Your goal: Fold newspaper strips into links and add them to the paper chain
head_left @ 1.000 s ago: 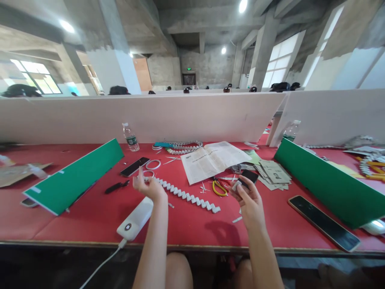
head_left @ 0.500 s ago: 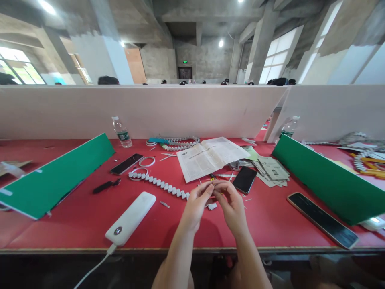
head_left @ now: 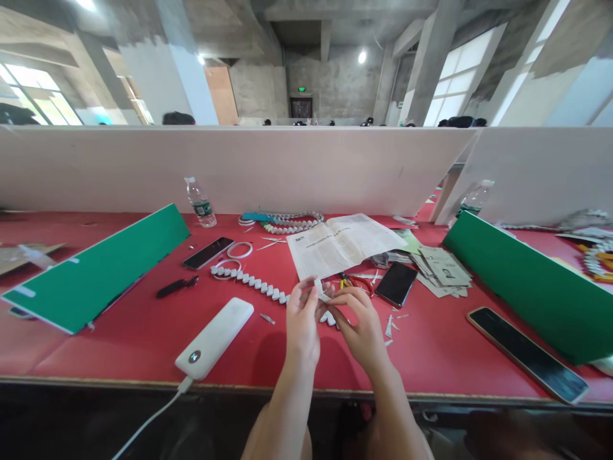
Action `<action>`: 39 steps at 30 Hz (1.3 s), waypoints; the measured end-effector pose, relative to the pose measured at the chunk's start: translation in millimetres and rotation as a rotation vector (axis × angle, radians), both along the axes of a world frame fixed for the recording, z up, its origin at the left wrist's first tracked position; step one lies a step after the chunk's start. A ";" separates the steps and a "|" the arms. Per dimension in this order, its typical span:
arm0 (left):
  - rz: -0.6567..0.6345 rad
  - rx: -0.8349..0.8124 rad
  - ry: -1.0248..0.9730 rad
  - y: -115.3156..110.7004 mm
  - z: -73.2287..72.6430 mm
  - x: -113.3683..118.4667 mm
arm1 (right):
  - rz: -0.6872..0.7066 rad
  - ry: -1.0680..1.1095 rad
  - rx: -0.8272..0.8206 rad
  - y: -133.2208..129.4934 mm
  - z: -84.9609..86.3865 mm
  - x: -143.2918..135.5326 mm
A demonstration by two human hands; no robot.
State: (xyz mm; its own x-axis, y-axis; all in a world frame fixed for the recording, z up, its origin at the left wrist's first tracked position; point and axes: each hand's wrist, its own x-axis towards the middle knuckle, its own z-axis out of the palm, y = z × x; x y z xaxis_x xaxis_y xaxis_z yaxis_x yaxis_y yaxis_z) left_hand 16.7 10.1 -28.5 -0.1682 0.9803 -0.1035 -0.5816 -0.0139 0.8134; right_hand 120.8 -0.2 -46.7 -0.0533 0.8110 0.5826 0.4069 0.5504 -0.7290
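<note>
My left hand [head_left: 303,319] is closed on a small folded strip of pale paper [head_left: 320,291] that sticks up between its fingers. My right hand [head_left: 358,321] pinches the lower right end of the same strip. Just behind and left of my hands, a zigzag chain of folded white paper [head_left: 258,285] lies on the red table [head_left: 143,345]; its near end passes behind my left hand. Beyond my hands lie an open newspaper sheet [head_left: 340,243] and pliers with red handles [head_left: 361,283], partly hidden.
A white power bank [head_left: 215,338] with a cable lies left. Phones [head_left: 396,283] [head_left: 527,351], paper stacks [head_left: 443,268], white rings [head_left: 240,250], a black tool [head_left: 175,287] and paper scraps surround my hands. Green boards [head_left: 105,268] [head_left: 531,287] flank the area; bottles [head_left: 201,204] stand behind.
My hands have come slightly apart, and the pale strip now shows between them. The pliers and scraps on the right are more exposed. The whole view has shifted a little.
</note>
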 end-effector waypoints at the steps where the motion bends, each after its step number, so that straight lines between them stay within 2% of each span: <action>1: 0.017 0.004 -0.021 -1.1 -0.1 2.4 | -0.007 -0.005 0.006 -0.2 0.1 -0.5; 4: 0.062 0.015 -0.019 -4.6 -0.3 10.0 | -0.029 0.002 -0.001 -1.1 0.6 -1.3; 10: 0.066 0.007 0.047 -6.3 -0.9 21.4 | -0.114 0.013 -0.094 0.2 -2.0 3.0; 15: 0.000 -0.006 0.004 -2.6 0.1 14.8 | -0.069 -0.020 -0.086 0.2 -0.9 10.7; 20: -0.072 -0.051 -0.062 -0.6 -1.8 5.5 | 0.050 -0.004 -0.094 -2.9 0.6 15.5; 24: -0.076 -0.054 -0.076 1.1 -2.7 2.5 | 0.087 -0.048 -0.099 -6.0 3.5 15.8; 29: -0.059 -0.051 -0.082 3.8 -0.7 -3.5 | 0.029 -0.025 -0.116 -7.6 5.0 13.0; 33: -0.114 -0.062 -0.060 4.2 0.8 -7.2 | -0.054 0.079 -0.201 -4.8 -1.2 13.7; 39: -0.219 -0.033 0.142 2.5 2.8 -8.3 | -0.142 0.159 -0.287 -1.8 -8.7 20.5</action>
